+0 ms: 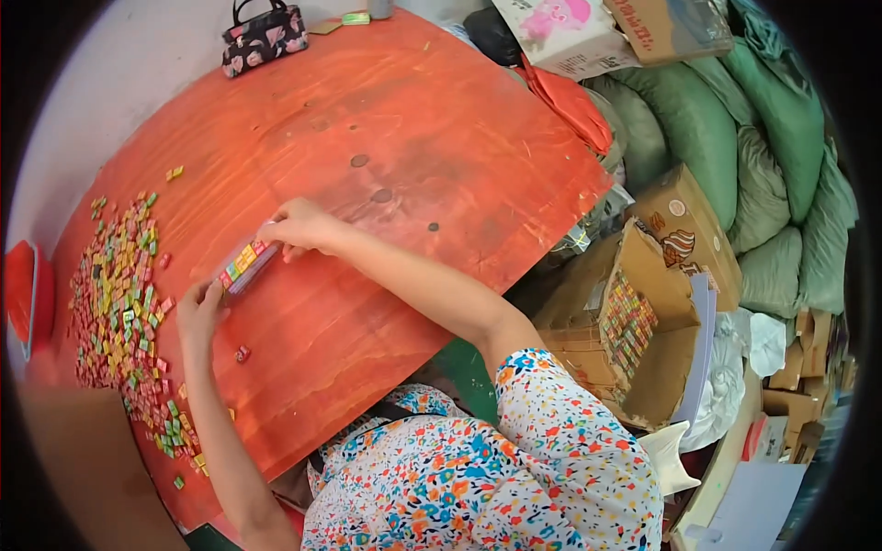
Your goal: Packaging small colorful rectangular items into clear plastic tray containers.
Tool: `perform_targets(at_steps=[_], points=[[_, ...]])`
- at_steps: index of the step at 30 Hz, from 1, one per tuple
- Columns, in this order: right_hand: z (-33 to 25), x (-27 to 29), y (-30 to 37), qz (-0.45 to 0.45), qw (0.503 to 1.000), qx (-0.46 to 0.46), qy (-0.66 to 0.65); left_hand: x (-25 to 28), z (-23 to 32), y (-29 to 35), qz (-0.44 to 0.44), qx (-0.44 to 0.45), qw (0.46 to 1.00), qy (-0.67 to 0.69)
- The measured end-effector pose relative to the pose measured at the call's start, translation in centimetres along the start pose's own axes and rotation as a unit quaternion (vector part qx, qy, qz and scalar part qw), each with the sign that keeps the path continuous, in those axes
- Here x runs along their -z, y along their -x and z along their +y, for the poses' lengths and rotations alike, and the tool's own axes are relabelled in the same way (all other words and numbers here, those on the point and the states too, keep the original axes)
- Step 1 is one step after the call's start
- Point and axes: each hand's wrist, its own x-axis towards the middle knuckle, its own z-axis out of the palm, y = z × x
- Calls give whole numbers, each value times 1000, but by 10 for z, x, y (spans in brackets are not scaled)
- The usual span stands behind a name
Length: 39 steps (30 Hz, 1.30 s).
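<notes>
Between my two hands is a narrow, clear-looking pack [243,264] with a row of small yellow, red and pink wrapped candies showing in it. My left hand [201,310] grips its near left end, thumb against the side. My right hand [301,226] pinches the far right end with bent fingers. The pack slants over the red tabletop [367,275]; whether it touches the wood I cannot tell. A large spread of loose wrapped candies [124,303], red, yellow and green, lies left of my left hand. One dark red candy [242,354] sits apart, right of my left forearm.
A black floral handbag [265,41] stands at the far left edge. Right of the table, an open cardboard box [666,367] holds rows of packed candies. Green stuffed sacks [680,129] pile up behind it. A red bin [28,298] is at the left, above a brown carton [87,468].
</notes>
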Motion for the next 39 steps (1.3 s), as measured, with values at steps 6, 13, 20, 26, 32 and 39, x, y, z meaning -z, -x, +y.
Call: perform_targets(at_steps=[6,13,20,26,32,39], points=[[13,48,30,-2,983,-10,-184,-54,31,4,-46,-16,998,49],[44,172,65,112,967,-4,-228,-155,80,31,-24,-265,962,-64],[87,377,96,260,951,-33,-162,-200,86,63,-155,-486,785,-353],[103,499,93,371,924,-50,-74,-197,97,66,-208,-433,794,-371],[141,582,67,419,899,-120,-33,-201,102,61,-238,-403,789,-397],[149,605,25,375,922,-63,-66,-205,104,60,-253,-400,781,-407]])
